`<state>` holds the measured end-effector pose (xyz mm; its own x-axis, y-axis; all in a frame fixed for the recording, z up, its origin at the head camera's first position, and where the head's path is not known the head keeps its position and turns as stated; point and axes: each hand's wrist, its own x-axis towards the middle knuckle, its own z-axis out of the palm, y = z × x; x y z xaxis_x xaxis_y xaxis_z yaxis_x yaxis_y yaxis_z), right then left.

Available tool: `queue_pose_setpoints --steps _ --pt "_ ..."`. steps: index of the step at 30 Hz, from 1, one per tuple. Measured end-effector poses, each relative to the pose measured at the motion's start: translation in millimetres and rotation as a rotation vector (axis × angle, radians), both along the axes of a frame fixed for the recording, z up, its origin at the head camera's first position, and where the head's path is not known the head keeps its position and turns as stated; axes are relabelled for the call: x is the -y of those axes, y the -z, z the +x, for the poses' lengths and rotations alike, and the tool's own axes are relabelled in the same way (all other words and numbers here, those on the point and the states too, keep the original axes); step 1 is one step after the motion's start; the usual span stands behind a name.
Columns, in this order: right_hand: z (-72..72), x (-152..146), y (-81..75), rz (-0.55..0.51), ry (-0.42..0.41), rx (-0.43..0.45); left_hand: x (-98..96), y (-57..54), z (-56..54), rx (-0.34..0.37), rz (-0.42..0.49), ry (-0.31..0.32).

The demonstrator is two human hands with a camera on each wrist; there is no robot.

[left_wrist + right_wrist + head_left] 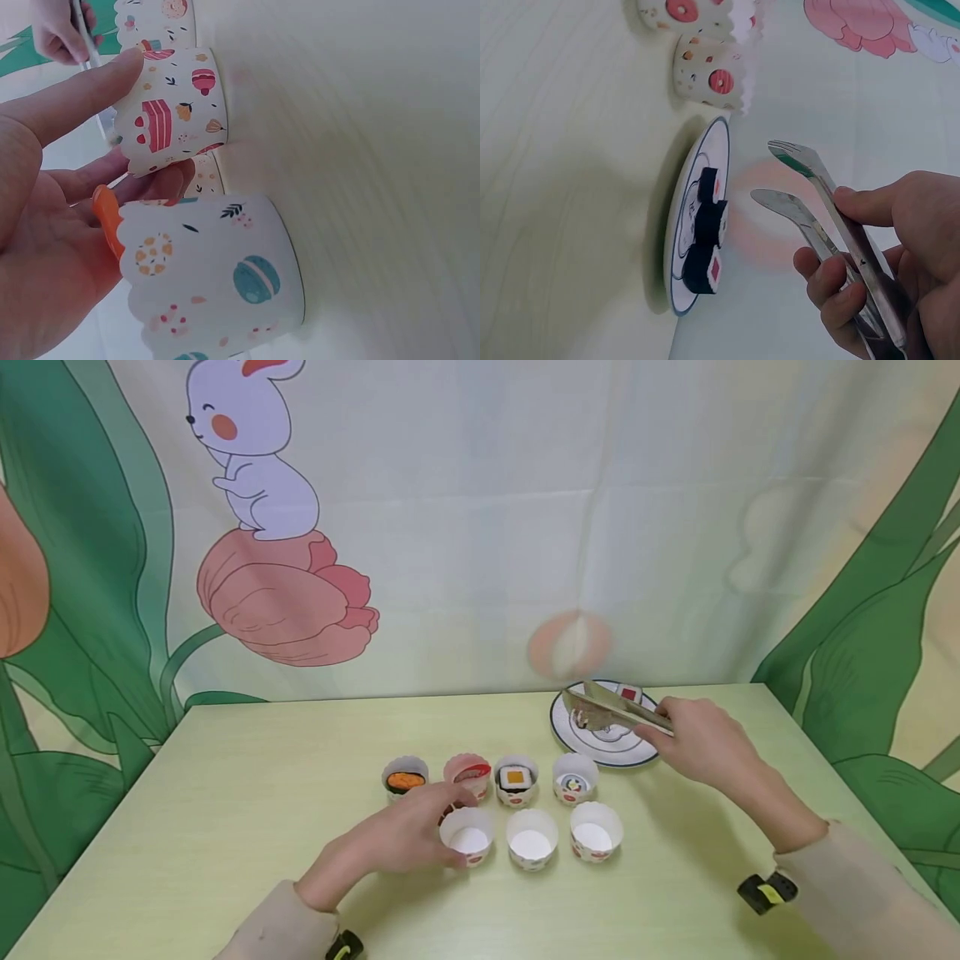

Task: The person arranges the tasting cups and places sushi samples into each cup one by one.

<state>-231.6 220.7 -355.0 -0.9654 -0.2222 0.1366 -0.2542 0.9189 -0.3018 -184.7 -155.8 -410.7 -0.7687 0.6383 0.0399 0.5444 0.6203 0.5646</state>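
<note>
My left hand [408, 831] holds a white paper cup [467, 845] at the left of the front row, thumb and fingers on opposite sides of its rim. In the left wrist view this cup [176, 116] shows a cake-slice print. Nearer that camera stands another printed cup [214, 274], an orange piece [109, 217] showing at its rim. My right hand [697, 739] grips metal tongs [637, 717] above a blue-rimmed plate [558, 727]. The tongs' tips are apart with nothing between them. Three sushi rolls [709, 223] sit on the plate in the right wrist view.
Behind the front row are cups holding an orange-topped piece [406, 781], a red piece [472, 772], a white piece with a yellow centre [515, 777] and a round roll [574, 784]. Two cups [532, 840] stand right of my left hand. A printed curtain [465, 527] hangs behind the table.
</note>
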Motion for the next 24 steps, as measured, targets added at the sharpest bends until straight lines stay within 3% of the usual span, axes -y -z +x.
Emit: queue_pose_setpoints --steps 13,24 --pt "-17.8 -4.8 14.8 0.06 0.054 0.084 3.2 -2.0 -2.1 0.037 0.006 0.007" --pt "-30.0 1.1 20.5 0.084 0.067 0.103 2.8 -4.5 -5.3 0.055 0.004 0.009"
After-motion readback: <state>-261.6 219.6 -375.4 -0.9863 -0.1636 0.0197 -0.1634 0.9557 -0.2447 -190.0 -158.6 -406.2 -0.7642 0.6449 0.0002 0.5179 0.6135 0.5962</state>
